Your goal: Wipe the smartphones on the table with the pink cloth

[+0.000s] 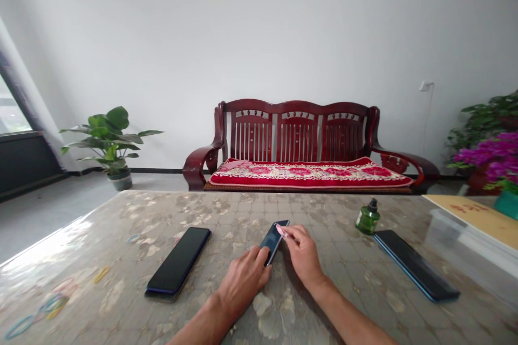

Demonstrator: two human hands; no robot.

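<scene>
A dark phone (272, 237) lies at a slant on the table in front of me, its far end angled to the right. My left hand (246, 277) grips its near end, the fingers lying over the screen. Pinched in my right hand (302, 253) is a small pink-and-white piece of cloth or tissue (281, 230), which touches the far part of the phone; its exact kind is too small to tell. To the left lies a second phone (179, 260) with a blue edge. A third phone (416, 265) lies on the right, near a green bottle (368, 218) with a black top.
A patterned cover lies over the table (324, 302). Several coloured rubber bands (52, 307) are at its left. On the right stands a clear plastic box (469, 242) beside a tan board (477, 215). Beyond the table are a wooden bench (299, 135) and a potted plant (111, 143).
</scene>
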